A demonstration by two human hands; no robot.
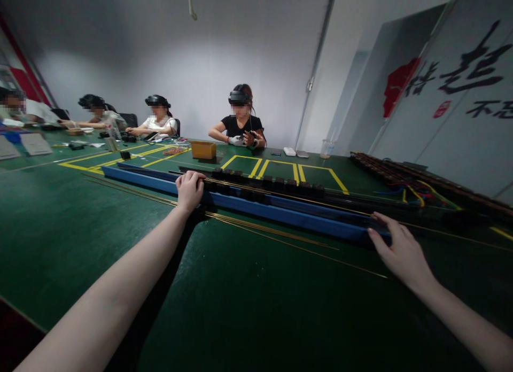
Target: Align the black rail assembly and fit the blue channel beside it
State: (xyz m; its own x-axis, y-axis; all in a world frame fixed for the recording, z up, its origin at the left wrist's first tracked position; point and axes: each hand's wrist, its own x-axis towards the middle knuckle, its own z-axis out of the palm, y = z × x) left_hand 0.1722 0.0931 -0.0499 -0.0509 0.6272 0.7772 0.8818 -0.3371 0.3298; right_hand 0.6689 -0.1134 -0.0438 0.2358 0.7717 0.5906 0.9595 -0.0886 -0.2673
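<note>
A long blue trough (288,218) lies across the green table in front of me. My left hand (190,190) is closed over the trough's left half, its fingers curled around a thin brass rod (280,191) that runs off to the right. Part of the grip is hidden behind the fingers. At the trough's right end is my right hand (401,249), thumb and forefinger apart, with the forefinger tip close to the rod; whether it touches cannot be made out. Dark block-like pieces (280,185) line up along the far side. Several loose brass rods (264,230) lie on the near side.
Beyond the trough stand a yellow-brown box (203,149) and a clear cup (326,148). Dark strips with coloured wires (417,193) lie at right. Yellow tape (240,157) marks the green table (248,308). A person (242,126) sits opposite; others sit farther left.
</note>
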